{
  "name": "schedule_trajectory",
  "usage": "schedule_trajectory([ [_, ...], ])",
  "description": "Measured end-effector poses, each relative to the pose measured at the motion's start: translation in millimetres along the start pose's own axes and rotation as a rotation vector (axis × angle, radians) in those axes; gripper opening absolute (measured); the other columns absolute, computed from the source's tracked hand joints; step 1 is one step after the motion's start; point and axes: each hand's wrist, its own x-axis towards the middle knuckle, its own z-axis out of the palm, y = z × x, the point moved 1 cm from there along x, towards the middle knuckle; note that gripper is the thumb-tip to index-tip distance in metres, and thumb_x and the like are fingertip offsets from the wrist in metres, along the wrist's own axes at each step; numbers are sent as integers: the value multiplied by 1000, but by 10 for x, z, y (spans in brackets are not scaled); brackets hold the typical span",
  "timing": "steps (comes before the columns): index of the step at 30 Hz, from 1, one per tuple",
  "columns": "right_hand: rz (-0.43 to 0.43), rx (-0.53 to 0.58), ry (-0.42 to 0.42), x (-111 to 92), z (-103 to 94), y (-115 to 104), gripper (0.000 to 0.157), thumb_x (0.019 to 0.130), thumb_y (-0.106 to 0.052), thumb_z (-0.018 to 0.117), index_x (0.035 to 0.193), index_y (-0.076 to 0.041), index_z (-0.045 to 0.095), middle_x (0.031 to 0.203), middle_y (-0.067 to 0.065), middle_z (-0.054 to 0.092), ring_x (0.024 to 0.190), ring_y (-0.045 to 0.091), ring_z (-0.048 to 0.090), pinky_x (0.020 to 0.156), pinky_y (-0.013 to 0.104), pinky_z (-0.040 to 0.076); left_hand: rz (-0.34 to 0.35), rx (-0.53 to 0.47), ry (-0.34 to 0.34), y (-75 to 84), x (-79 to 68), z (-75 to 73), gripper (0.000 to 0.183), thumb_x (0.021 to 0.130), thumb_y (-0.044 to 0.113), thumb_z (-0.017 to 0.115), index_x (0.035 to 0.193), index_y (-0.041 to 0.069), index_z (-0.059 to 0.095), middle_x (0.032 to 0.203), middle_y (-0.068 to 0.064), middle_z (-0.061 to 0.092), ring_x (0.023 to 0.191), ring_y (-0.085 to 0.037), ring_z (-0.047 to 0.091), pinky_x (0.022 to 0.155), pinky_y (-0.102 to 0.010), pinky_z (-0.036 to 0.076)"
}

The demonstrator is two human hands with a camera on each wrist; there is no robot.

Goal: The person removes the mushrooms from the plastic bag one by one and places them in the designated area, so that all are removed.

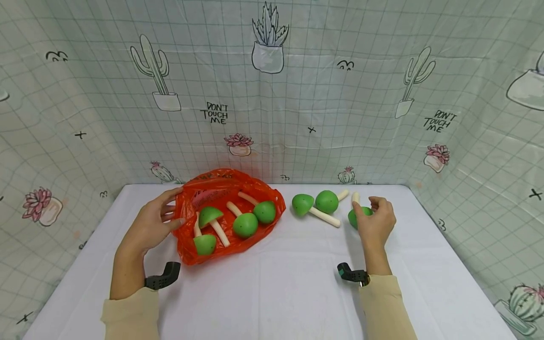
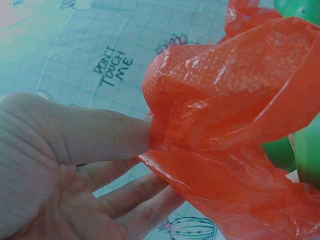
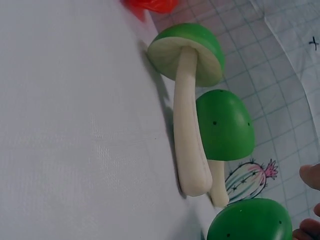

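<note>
1. At the far left, the left hand (image 1: 148, 224) grasped the left rim of the red plastic bag (image 1: 185, 245). The left wrist view showed the grip more closely: the thumb (image 2: 107, 132) met the plastic, and the other fingers (image 2: 135, 192) reached behind it.
2. Inside the bag, just right of that hand, lay four green-capped artificial mushrooms (image 1: 245, 225). The head view showed all four, while the left wrist view caught only parts of the green.
3. Right of the bag, two loose mushrooms (image 1: 302, 205) lay close together on the white tabletop (image 1: 263, 297). The right wrist view revealed the left one's pale underside, which the head view hid.
4. Farthest right, the rightmost mushroom (image 1: 352, 221) lay below the right hand (image 1: 378, 219), whose fingers were spread, released. From above they overlapped its cap; the right wrist view showed a narrow gap between them and the cap, but cut off the stem visible from the head.
</note>
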Motion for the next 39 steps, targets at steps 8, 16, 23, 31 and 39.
schedule_trajectory([
  [8, -42, 47, 6, 6, 6, -82, 40, 86, -6, 86, 115, 13, 67, 112, 30, 64, 106, 46, 63, 100, 55, 48, -6, -10, -3, 8, 3, 1, 77, 96, -5, 69, 163, 3, 33, 160, -29, 41, 135, -52, 51, 110, -62, 46],
  [16, -96, 81, -20, -43, 59, -291, 41, 86, -8, 86, 116, 12, 66, 113, 28, 66, 106, 44, 65, 97, 52, 52, -7, -7, -7, 9, 6, 2, 78, 96, -5, 70, 164, 3, 33, 160, -29, 41, 135, -53, 51, 110, -61, 46],
  [23, -167, 137, -85, -167, 144, -493, 43, 86, -6, 87, 118, 11, 65, 115, 27, 67, 108, 43, 66, 98, 48, 56, -5, -5, -5, 20, 6, 10, 78, 96, -3, 71, 163, 3, 33, 160, -29, 41, 135, -53, 51, 108, -60, 48],
  [31, -227, 176, -168, -327, 292, -671, 45, 84, -9, 90, 117, 11, 67, 113, 26, 69, 106, 42, 68, 96, 47, 58, -7, -2, -7, 16, -3, 6, 77, 96, -3, 70, 164, 5, 34, 161, -27, 41, 135, -52, 51, 107, -61, 49],
  [39, -271, 212, -220, -476, 401, -851, 46, 80, -9, 93, 115, 9, 68, 111, 24, 70, 103, 40, 70, 94, 49, 59, -8, -16, -12, 19, 5, 9, 77, 96, -3, 70, 164, 4, 34, 161, -27, 41, 136, -51, 51, 106, -60, 50],
])
